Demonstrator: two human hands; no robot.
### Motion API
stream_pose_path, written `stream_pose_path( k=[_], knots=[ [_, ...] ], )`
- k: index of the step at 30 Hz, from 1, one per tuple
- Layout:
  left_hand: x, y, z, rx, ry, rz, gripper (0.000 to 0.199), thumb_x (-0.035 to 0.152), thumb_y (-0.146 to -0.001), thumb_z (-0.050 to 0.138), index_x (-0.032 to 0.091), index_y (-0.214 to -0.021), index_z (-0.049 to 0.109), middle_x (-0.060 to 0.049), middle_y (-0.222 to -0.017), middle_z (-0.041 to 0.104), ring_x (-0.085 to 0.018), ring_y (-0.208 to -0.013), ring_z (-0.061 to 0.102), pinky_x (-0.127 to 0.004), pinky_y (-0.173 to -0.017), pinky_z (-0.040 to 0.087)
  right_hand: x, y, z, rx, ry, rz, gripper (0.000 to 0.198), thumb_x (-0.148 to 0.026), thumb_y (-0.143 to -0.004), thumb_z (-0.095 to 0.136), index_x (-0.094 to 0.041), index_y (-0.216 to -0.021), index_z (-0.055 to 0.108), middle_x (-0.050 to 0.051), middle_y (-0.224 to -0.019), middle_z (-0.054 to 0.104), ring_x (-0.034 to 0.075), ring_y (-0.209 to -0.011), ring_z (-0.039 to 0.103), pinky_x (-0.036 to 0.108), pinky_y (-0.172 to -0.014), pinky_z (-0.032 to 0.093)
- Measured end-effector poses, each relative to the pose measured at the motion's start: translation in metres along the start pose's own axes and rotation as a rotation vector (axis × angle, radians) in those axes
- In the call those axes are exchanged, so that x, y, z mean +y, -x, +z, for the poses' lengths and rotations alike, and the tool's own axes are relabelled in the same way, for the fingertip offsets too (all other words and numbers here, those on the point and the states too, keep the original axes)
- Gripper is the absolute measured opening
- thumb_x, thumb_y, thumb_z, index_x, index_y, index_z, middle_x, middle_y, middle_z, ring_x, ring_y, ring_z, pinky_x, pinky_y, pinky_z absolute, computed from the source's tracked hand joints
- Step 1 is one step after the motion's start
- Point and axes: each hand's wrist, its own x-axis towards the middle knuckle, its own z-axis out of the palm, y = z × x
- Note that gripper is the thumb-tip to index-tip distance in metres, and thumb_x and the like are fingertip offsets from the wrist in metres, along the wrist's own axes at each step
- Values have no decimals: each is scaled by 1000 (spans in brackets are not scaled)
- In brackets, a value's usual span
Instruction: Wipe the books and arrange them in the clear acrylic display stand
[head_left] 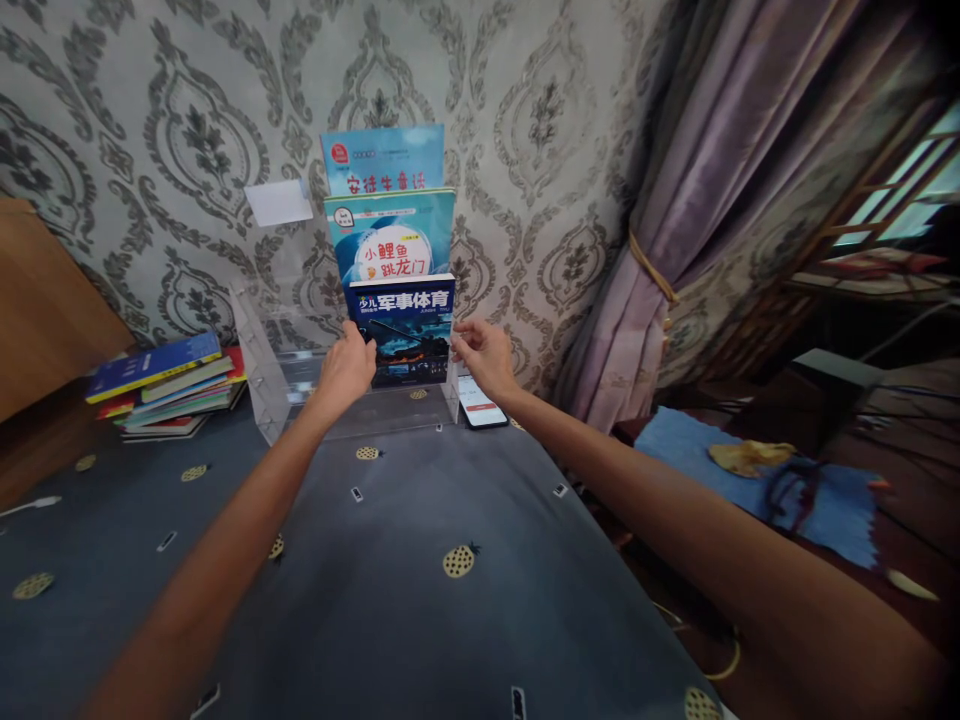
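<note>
A dark blue book (409, 335) with Chinese lettering stands upright at the front tier of a clear acrylic book rack (259, 385). My left hand (347, 365) grips its left edge, fingertips partly hidden. At the right edge, my right hand (484, 352) pinches the cover's side with thumb and fingers. Behind it, one tier higher, a teal book (394, 235) shows a white oval title. Farther back and highest stands a light blue book (382, 155) with red lettering.
Several books (176, 380) lie stacked left of the rack. A lit phone (482, 405) lies beside its right side. The dark tablecloth (390, 620) has pineapple prints. A purple curtain (667, 220) and a blue cloth (682, 440) are at the right.
</note>
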Motion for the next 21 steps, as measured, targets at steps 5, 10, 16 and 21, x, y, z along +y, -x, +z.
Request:
stream_pose_path(
  k=[5, 10, 16, 21],
  knots=[
    [2, 5, -5, -20, -33, -14, 37, 32, -102, 36, 7, -129, 43, -25, -105, 70, -37, -102, 69, -46, -87, 53, -1, 2, 1, 2, -12, -13, 10, -27, -84, 61, -20, -92, 61, -1, -64, 65, 16, -57, 65, 27, -57, 48],
    [4, 9, -9, -29, -51, -13, 37, 33, -103, 36, 7, -128, 43, -23, -107, 70, -35, -102, 70, -44, -87, 53, 0, 7, -1, 10, -94, -10, 16, -34, -82, 64, -20, -90, 60, -2, -64, 64, 15, -56, 64, 27, -57, 49],
    [3, 14, -11, -60, 11, -7, 37, 32, -103, 38, 7, -130, 42, -24, -110, 69, -34, -104, 70, -43, -88, 53, 0, 34, 0, 49, -193, 83, 43, -55, -75, 68, -18, -97, 61, 3, -68, 68, 19, -58, 65, 30, -53, 49],
    [-9, 18, -7, -23, 92, 98, 33, 29, -102, 42, 9, -129, 43, -20, -113, 69, -31, -105, 69, -41, -89, 53, -10, 67, 11, 31, -275, 168, 48, -58, -72, 73, -19, -96, 63, 4, -70, 70, 19, -58, 65, 29, -52, 49]
  ],
)
